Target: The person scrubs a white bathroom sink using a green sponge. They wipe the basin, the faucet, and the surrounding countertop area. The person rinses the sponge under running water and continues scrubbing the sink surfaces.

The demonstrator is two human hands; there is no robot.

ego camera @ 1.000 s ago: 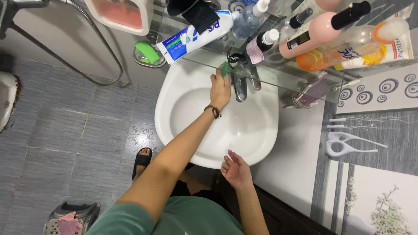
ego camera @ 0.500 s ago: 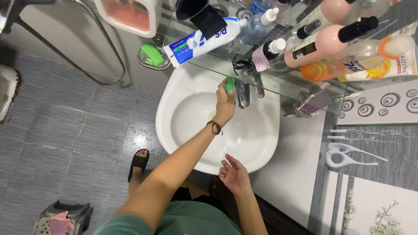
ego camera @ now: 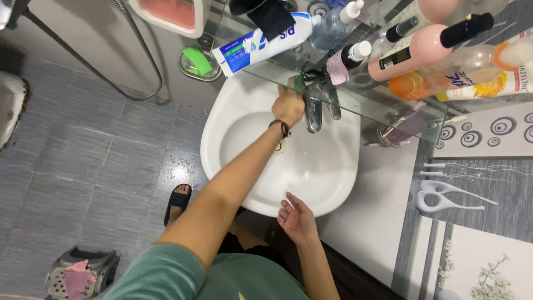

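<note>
- Since the earlier frames the left hand (ego camera: 288,105) has gone back up from the basin toward the tap (ego camera: 313,113), carrying the green sponge (ego camera: 299,83) with it; the right hand (ego camera: 297,218) has hardly shifted.
- Head view, left side: the left hand's fingers are curled shut round the sponge, of which only a small green edge shows above the knuckles. It sits at the back rim of the sink (ego camera: 222,128), just beside the tap's base and under the front edge of the glass shelf (ego camera: 355,97). The tight grip looks suited to pressing the sponge into that narrow corner.
- A dark band (ego camera: 283,128) circles the left wrist, and the forearm stretches across the bowl.
- Head view, right side: the right hand hangs over the sink's near rim, palm up, fingers loosely spread and holding nothing, seemingly kept clear of the work.
- Above: the shelf bears a toothpaste tube (ego camera: 261,40), a pink bottle (ego camera: 427,44) and an orange bottle (ego camera: 449,75), lying crowded together.
- A green soap (ego camera: 198,60) rests in a wall dish left of the shelf.
- Below: grey floor tiles (ego camera: 83,161) and a foot in a black sandal (ego camera: 177,201).
</note>
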